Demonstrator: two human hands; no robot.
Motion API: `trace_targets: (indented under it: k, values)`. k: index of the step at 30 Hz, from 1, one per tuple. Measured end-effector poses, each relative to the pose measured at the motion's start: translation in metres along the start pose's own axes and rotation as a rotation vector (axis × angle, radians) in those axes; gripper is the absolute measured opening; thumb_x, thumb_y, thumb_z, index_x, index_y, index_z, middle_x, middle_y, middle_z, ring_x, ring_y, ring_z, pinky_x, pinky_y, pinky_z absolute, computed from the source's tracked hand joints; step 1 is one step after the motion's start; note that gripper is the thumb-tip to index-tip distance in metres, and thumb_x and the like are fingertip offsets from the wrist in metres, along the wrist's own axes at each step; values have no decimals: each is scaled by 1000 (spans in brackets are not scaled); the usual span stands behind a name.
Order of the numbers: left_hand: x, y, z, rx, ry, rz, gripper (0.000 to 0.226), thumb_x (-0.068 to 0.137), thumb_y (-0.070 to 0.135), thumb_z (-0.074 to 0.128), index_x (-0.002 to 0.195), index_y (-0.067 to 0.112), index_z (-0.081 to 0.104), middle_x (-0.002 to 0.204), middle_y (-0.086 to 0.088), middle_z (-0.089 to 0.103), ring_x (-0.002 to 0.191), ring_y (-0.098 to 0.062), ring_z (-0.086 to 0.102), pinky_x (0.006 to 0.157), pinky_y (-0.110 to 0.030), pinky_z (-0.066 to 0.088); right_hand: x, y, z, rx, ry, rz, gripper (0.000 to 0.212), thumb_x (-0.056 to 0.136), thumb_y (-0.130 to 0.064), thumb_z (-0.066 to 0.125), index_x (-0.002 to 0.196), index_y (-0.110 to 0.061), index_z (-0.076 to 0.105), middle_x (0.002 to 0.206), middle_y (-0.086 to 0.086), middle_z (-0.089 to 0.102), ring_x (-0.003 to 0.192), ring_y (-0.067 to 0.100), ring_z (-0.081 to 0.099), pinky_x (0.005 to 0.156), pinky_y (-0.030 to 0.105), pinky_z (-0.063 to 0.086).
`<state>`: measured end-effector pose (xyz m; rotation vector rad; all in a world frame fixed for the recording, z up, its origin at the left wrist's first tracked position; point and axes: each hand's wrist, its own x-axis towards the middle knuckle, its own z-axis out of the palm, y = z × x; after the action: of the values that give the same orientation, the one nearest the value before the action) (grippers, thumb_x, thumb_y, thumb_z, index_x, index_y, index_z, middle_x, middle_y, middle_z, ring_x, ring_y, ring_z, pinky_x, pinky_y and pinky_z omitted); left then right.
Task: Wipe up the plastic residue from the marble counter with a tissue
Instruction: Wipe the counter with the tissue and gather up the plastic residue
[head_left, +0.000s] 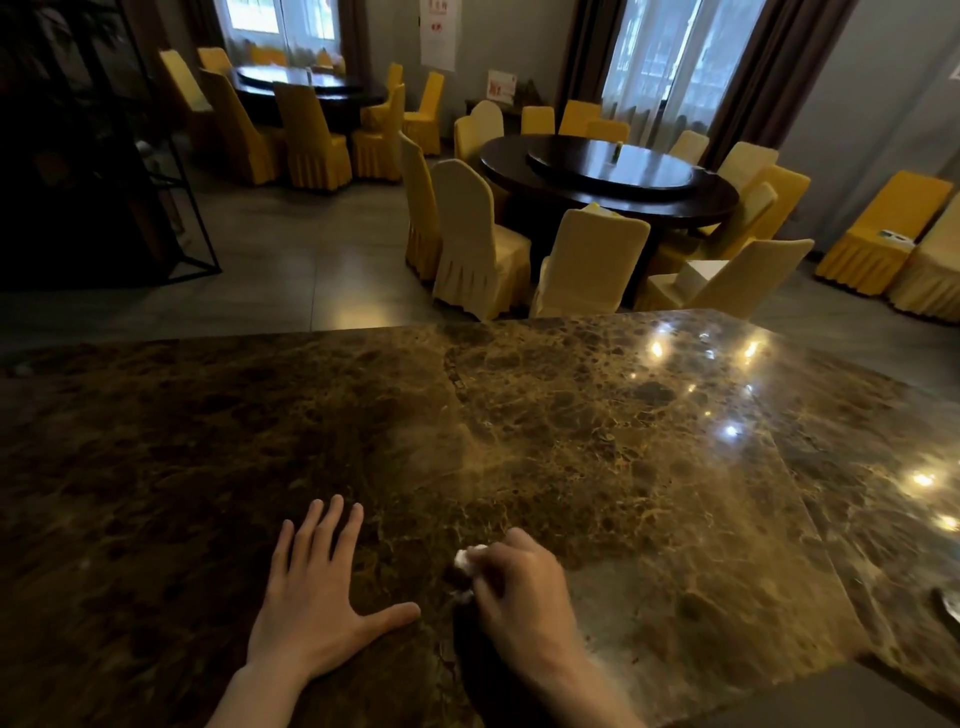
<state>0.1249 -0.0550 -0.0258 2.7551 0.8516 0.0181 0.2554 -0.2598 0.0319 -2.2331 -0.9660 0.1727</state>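
Observation:
A dark brown marble counter (597, 441) with gold veins fills the lower half of the head view. My left hand (317, 592) lies flat on it near the front edge, fingers spread, holding nothing. Just to its right, my right hand (519, 592) is curled on a crumpled white tissue (464, 560), pressing it against the stone. Only small white bits of the tissue show at the fingertips. The hand is slightly blurred. I cannot make out any plastic residue on the patterned surface.
A faint hazy smear (436, 447) marks the counter's middle. A small shiny object (950, 605) sits at the right edge. Beyond the counter stand round dark dining tables (608, 176) ringed by yellow-covered chairs (472, 244), and a black metal shelf frame (171, 208) on the left.

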Motion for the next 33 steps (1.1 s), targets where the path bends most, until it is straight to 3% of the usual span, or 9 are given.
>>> trace_targets:
  k: [5, 9, 13, 17, 21, 26, 28, 30, 33]
  values:
    - [1, -1, 2, 38, -2, 3, 139, 54, 114, 14, 159, 29, -17, 169, 5, -22, 151, -13, -33, 128, -49, -13, -16, -16, 32, -114, -151, -132, 15, 94, -23, 58, 101, -25, 70, 94, -5, 53, 88, 15, 56, 66, 29, 43]
    - [-1, -2, 0, 25, -22, 16, 139, 53, 114, 16, 158, 30, -20, 168, 6, -25, 150, -13, -35, 128, -48, -15, -1, 8, 13, -180, -23, 20, 13, 94, -18, 58, 98, -21, 71, 95, -6, 54, 89, 14, 57, 71, 24, 43]
    - [-2, 1, -3, 14, -17, 10, 141, 52, 115, 16, 159, 29, -18, 168, 6, -25, 150, -14, -34, 128, -49, -14, 19, 32, -15, -243, 143, 261, 18, 96, -13, 57, 101, -16, 75, 92, 0, 56, 87, 22, 60, 73, 33, 47]
    - [-1, 1, -3, 28, -33, 6, 141, 52, 115, 15, 158, 29, -20, 167, 5, -27, 150, -15, -35, 128, -50, -15, -2, 7, 19, -157, 24, 34, 15, 94, -12, 61, 99, -21, 73, 90, -6, 55, 80, 14, 58, 67, 23, 41]
    - [-1, 1, -3, 25, -33, 8, 141, 52, 115, 16, 158, 29, -21, 167, 5, -27, 149, -14, -36, 128, -49, -15, -15, 13, 23, -162, -103, -144, 9, 91, -27, 66, 99, -31, 68, 85, -10, 50, 73, 12, 56, 59, 23, 35]
    - [-2, 3, -5, 11, -44, -6, 142, 51, 115, 17, 157, 30, -22, 165, 8, -31, 148, -12, -39, 126, -47, -20, 27, 76, -41, -244, 219, 316, 12, 91, -12, 64, 90, -14, 75, 87, 2, 59, 83, 29, 63, 68, 36, 48]
    - [-2, 5, -6, 16, -51, -14, 142, 50, 115, 16, 157, 30, -24, 164, 8, -33, 147, -13, -39, 125, -47, -21, 32, 75, -44, -273, 270, 389, 15, 95, -10, 59, 91, -9, 74, 88, 5, 58, 81, 30, 62, 66, 36, 47]
    - [-1, 6, -6, 21, -56, -17, 141, 50, 115, 15, 156, 31, -25, 164, 9, -33, 148, -13, -38, 125, -47, -21, 30, 56, -27, -242, 264, 345, 16, 96, -11, 58, 88, -11, 72, 86, 1, 56, 79, 24, 62, 65, 32, 43]
    - [0, 6, -7, 24, -62, -11, 141, 51, 115, 15, 155, 30, -25, 164, 8, -32, 148, -13, -37, 126, -46, -20, 14, 23, 4, -144, 96, 72, 15, 94, -13, 61, 94, -22, 73, 88, -8, 53, 77, 12, 55, 66, 21, 37]
